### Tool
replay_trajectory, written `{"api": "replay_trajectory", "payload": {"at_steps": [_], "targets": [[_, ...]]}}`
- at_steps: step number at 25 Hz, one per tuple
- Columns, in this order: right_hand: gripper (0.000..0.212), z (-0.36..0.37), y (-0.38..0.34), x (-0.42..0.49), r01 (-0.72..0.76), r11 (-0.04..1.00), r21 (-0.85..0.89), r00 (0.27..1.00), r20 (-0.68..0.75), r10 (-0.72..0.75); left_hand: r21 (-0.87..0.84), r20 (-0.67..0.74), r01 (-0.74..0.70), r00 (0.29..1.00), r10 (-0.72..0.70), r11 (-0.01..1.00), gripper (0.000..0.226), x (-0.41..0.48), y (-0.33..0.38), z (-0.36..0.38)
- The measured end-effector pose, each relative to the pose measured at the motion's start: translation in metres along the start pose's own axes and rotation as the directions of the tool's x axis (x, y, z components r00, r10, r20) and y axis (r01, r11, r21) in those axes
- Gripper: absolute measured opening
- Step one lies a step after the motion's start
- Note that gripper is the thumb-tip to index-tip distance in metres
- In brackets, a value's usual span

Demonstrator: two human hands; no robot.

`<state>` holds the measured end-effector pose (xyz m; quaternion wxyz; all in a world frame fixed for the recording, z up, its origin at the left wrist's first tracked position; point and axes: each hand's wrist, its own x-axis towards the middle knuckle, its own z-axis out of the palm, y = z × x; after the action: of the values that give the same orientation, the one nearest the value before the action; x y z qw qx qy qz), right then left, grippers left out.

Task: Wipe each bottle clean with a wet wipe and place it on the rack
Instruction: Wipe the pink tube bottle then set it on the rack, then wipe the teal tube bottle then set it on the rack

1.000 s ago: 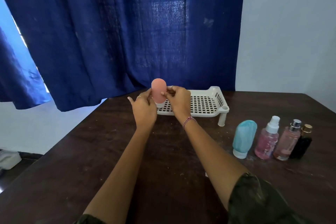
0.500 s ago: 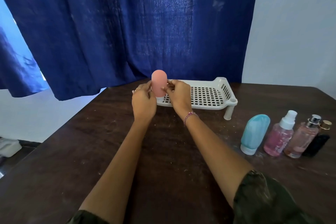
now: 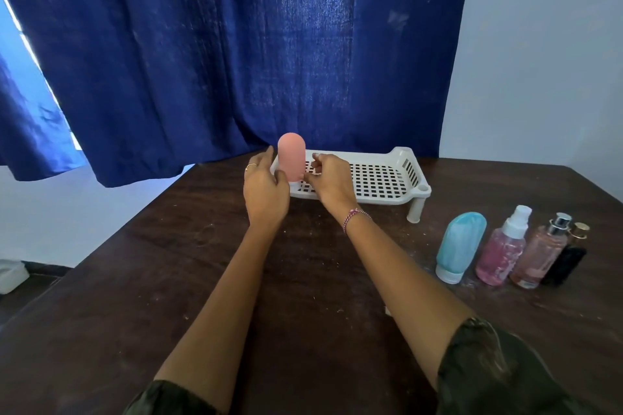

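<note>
A pink bottle (image 3: 291, 158) stands upright, cap down, on the left end of the white slotted rack (image 3: 387, 195). My left hand (image 3: 266, 192) is beside the bottle's left side with its fingers spread off it; only the thumb is near the base. My right hand (image 3: 332, 184) pinches the bottle's lower right side with thumb and fingertips. Four more bottles stand in a row on the table at the right: a light blue tube (image 3: 460, 246), a pink spray bottle (image 3: 504, 248), a pale pink perfume bottle (image 3: 541, 254) and a black bottle (image 3: 568, 259). No wet wipe is visible.
The dark wooden table (image 3: 168, 296) runs from the rack to the near edge. A blue curtain (image 3: 219, 54) hangs right behind the rack. A pale wall is at the right. A white object (image 3: 11, 276) lies on the floor at far left.
The pink bottle has come down to stand on the rack's left end. My left hand's fingers have opened away from it. The view has shifted slightly left.
</note>
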<state>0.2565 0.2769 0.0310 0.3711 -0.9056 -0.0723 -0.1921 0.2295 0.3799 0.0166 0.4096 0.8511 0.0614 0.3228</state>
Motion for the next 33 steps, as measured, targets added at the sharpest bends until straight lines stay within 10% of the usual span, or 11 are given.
{"api": "replay_trajectory", "payload": {"at_steps": [18, 28, 33], "targets": [[0.022, -0.164, 0.012, -0.093, 0.105, 0.994, -0.024, 0.969, -0.224, -0.108, -0.284, 0.094, -0.28, 0.944, 0.317, 0.917, 0.031, -0.116, 0.118, -0.003], [0.03, -0.209, 0.062, -0.141, 0.052, 0.877, -0.477, 0.991, -0.083, -0.103, -0.405, 0.408, -0.071, 0.878, 0.25, 0.912, 0.04, -0.153, 0.139, 0.032], [0.038, -0.206, 0.068, -0.146, -0.036, 0.901, -0.432, 0.998, -0.062, 0.01, -0.419, 0.444, -0.012, 0.869, 0.216, 0.908, 0.034, -0.153, 0.134, 0.039]]}}
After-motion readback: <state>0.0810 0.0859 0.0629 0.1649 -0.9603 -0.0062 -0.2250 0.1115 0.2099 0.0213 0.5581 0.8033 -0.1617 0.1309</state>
